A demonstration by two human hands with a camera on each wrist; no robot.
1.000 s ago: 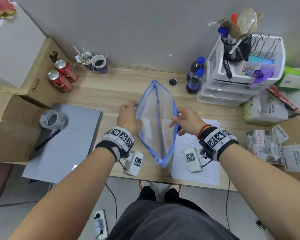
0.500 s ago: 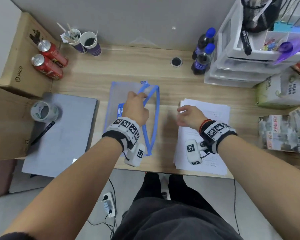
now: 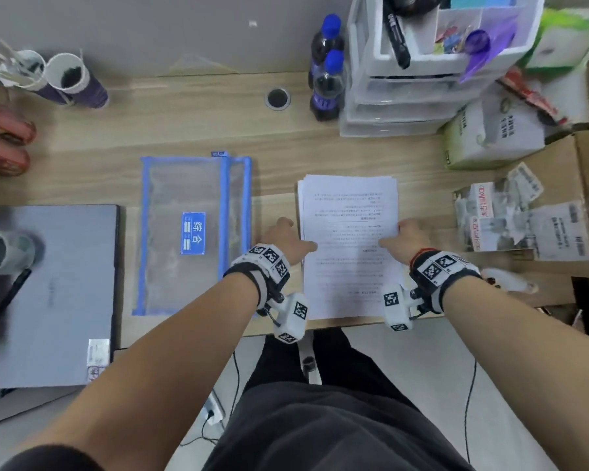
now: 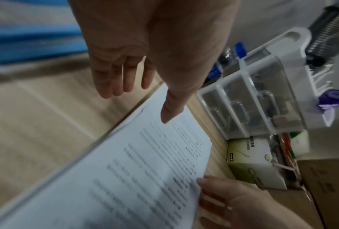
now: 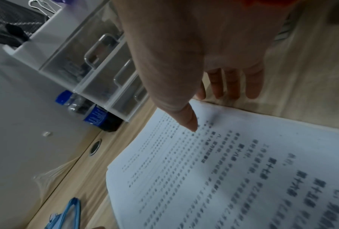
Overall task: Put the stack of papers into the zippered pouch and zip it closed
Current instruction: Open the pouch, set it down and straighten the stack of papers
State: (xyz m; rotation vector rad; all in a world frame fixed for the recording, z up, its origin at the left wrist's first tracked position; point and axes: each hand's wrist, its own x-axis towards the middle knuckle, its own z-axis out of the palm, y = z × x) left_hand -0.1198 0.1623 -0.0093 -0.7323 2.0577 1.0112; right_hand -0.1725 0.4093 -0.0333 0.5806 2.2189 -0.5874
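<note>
Two hands flank the stack of papers on the tabletop: the left hand at its left edge and the right hand at its right edge, fingers relaxed and apart beside the sheets, each thumb lying over the top page, neither yet gripping. The stack's long axis runs near to far. The zippered pouch lies flat just to the left, parallel to the papers, its mouth apparently along the right-hand edge facing them, so the left hand is nearer it and the papers would likely travel leftward.
</note>
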